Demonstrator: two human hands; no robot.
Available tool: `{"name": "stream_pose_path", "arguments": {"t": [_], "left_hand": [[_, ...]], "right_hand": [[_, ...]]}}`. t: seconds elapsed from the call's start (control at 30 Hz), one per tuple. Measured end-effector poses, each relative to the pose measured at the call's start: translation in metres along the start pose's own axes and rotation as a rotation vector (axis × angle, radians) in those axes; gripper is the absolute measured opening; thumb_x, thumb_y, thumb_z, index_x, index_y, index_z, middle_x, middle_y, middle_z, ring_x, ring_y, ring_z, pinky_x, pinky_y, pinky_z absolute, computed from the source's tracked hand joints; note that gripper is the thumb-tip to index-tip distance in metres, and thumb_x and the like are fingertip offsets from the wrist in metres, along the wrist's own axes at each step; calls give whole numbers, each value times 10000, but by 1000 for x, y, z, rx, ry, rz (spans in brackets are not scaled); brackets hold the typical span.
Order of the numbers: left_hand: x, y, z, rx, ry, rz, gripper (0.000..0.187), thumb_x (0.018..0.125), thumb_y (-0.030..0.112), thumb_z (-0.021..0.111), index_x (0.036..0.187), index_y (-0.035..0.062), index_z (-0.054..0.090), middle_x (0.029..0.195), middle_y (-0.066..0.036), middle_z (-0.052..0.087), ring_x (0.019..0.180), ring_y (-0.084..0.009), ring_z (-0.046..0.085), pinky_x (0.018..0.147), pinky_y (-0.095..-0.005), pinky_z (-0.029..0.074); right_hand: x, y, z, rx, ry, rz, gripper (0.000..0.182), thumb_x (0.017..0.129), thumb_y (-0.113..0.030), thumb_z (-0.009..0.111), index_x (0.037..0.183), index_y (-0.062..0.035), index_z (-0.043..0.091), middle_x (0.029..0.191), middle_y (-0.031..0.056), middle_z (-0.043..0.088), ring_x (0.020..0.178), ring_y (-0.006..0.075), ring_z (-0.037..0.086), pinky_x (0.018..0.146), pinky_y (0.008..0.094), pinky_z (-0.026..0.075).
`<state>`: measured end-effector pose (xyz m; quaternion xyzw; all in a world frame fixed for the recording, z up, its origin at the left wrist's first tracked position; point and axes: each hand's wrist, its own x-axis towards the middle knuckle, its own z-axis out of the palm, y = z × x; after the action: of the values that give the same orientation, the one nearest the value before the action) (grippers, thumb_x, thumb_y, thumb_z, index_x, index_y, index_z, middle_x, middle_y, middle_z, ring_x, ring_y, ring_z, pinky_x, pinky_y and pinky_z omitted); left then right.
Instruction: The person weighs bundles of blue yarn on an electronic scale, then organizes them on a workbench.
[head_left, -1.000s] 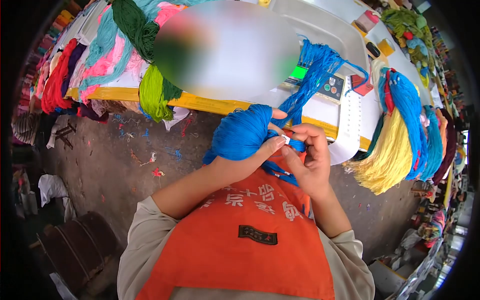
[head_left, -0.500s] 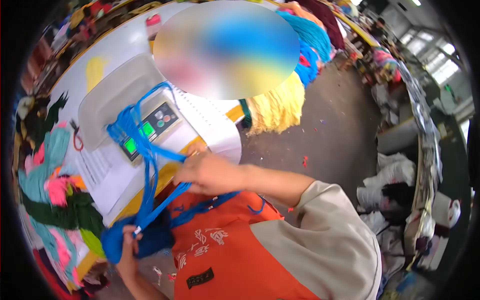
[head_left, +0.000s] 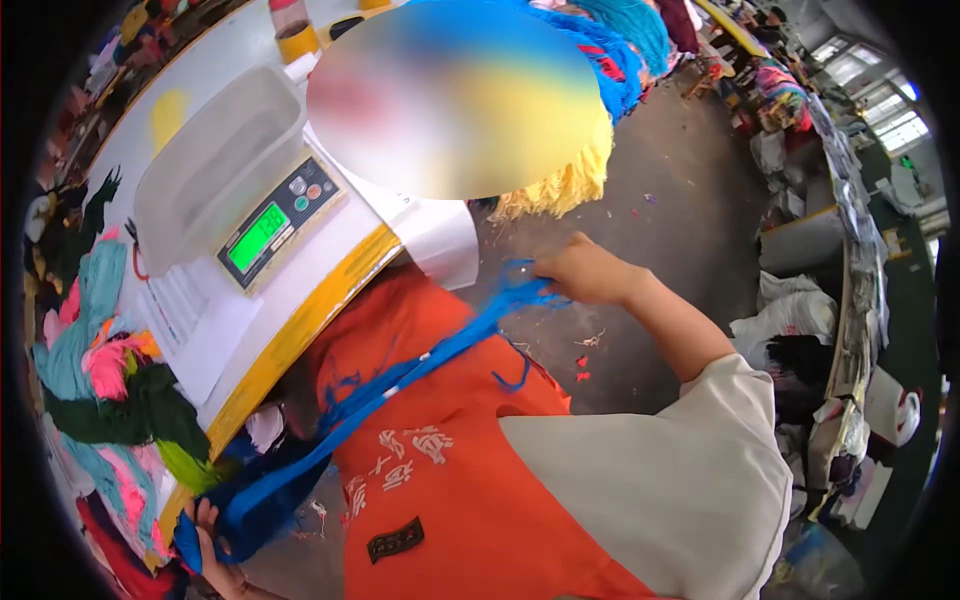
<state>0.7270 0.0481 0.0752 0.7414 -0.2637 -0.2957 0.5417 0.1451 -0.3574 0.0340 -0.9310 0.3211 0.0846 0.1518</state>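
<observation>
A long bundle of bright blue yarn is stretched across the front of my orange apron. My right hand is closed around its upper end, out over the floor at the right. Down at the lower left, my left hand has its fingers curled round the other end, with a darker blue mass of yarn beside it. Two small white bands show on the strands near the middle. A digital scale with a lit green display and a translucent plastic tray sits on the table.
The white table has a yellow edge in front of me. Piles of teal, pink and dark green yarn lie at its left. Yellow yarn hangs over the far right side. White plastic bags stand along the right.
The blue strands have come away from over the scale. My right hand has moved right with the upper end, drawing the bundle straight, while my left hand has moved down and left.
</observation>
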Motion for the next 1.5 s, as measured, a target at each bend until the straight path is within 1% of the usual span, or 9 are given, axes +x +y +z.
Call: {"name": "stream_pose_path", "arguments": {"t": [0.07,0.23,0.4,0.57,0.8,0.97,1.1,1.17,1.5], "left_hand": [[-4,-3,9,-142,224,34,454,972,248,608,1341,-7,541,1051,-120,698,745,-86,585,494,-173,338],[13,-19,59,-179,72,-19,639,946,228,620,1500,50,357,1221,-91,662,980,-70,626,565,-134,330],[23,-61,207,-93,-396,79,869,899,49,646,1578,95,106,1430,-199,478,1240,-278,530,1015,-381,449],[-18,-143,233,263,-367,380,900,865,-3,663,1581,91,126,1264,-170,571,1134,-228,565,946,-314,457],[-74,-146,187,185,-331,183,833,805,-45,689,1537,83,314,767,29,506,716,-82,509,720,-218,440],[-100,-135,178,187,-336,199,790,805,-35,705,1510,49,359,818,15,530,750,-73,530,718,-212,438],[-98,-108,165,80,-3,169,760,938,33,595,1568,77,172,1123,-100,673,801,-92,604,691,-216,489],[-93,-85,144,21,180,119,689,974,89,562,1564,95,206,1056,-74,667,628,-44,491,483,-176,348],[-85,-29,75,-265,480,148,538,1039,197,500,1536,121,307,731,3,532,475,-32,332,420,-196,232]], "right_hand": [[-3,-5,27,-58,-40,44,327,838,-173,675,1155,-137,601,990,142,640,974,350,613,844,451,443],[62,-51,43,255,211,-121,382,880,-125,636,1250,-67,559,1188,182,591,1151,361,550,943,437,451],[116,-68,135,406,107,-148,325,888,-165,627,1194,-64,586,1171,202,594,1101,408,569,939,461,474],[70,-87,172,515,410,-21,182,894,-155,629,1050,-63,624,1076,167,604,1033,389,567,908,453,474],[-19,-111,141,630,335,-49,117,899,-137,618,885,-22,600,869,175,614,873,376,598,794,424,479],[-44,-128,126,519,217,-153,184,886,-229,638,900,-45,639,899,152,666,868,366,632,746,457,495],[-48,-125,103,532,134,-46,208,889,-258,630,892,-51,637,914,150,671,883,362,637,743,462,497],[-46,-124,90,493,118,-37,215,892,-271,620,890,-57,634,917,148,674,892,363,638,751,466,499],[-4,-116,87,414,131,-167,201,873,-263,643,906,-69,604,878,112,639,883,320,637,781,453,465]]}}
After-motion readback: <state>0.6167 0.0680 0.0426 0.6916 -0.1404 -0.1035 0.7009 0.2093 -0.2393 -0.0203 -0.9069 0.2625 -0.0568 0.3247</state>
